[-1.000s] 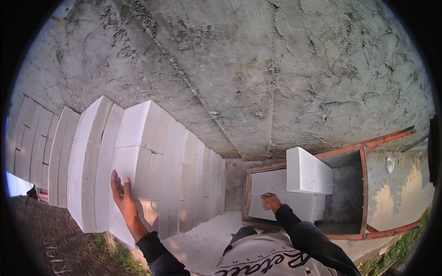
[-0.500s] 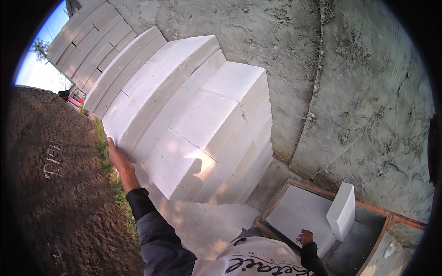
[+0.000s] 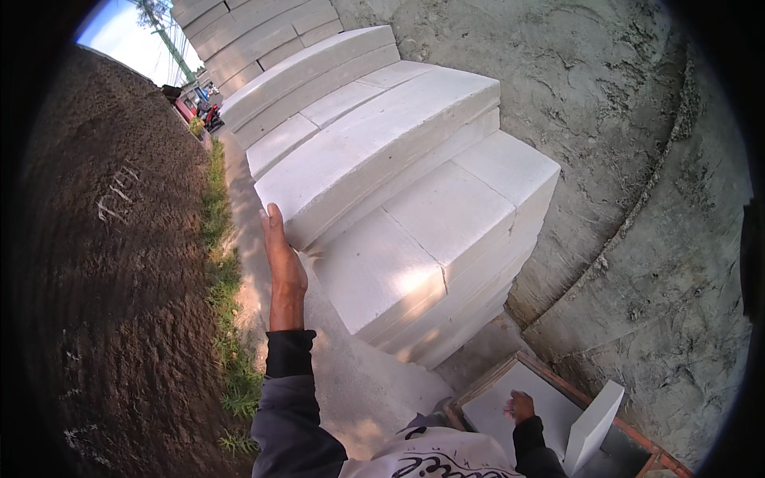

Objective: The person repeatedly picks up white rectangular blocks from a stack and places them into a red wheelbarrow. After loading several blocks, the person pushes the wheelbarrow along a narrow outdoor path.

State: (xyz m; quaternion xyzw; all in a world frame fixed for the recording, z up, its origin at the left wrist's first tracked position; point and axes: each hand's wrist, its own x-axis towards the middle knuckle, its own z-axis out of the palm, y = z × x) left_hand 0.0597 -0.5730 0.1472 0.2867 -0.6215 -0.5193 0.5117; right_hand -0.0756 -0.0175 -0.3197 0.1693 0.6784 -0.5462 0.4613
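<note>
White rectangular building blocks are stacked in steps in front of me. My left hand (image 3: 284, 255) reaches forward, its fingers stretched out flat along the left end of a long white block (image 3: 382, 139) on an upper step. Several more white blocks (image 3: 422, 231) form the lower, nearer step. My right hand (image 3: 520, 406) hovers at the lower right with loosely curled fingers and no object visible in it. Beneath it a flat white block (image 3: 490, 410) lies in a reddish-framed tray or cart (image 3: 548, 371). Another white block (image 3: 594, 426) stands tilted beside it.
A rough grey cement wall (image 3: 606, 159) rises on the right. On the left are a dark, rough surface (image 3: 119, 263) and a strip of grass (image 3: 227, 319). Taller rows of blocks (image 3: 255, 36) stand farther back. Pale ground (image 3: 351, 382) shows below the stack.
My view has turned, so the stack sits farther right. The left hand remains at the long block's end, fingers now straighter. My right hand has shifted away from the standing block, over the flat one.
</note>
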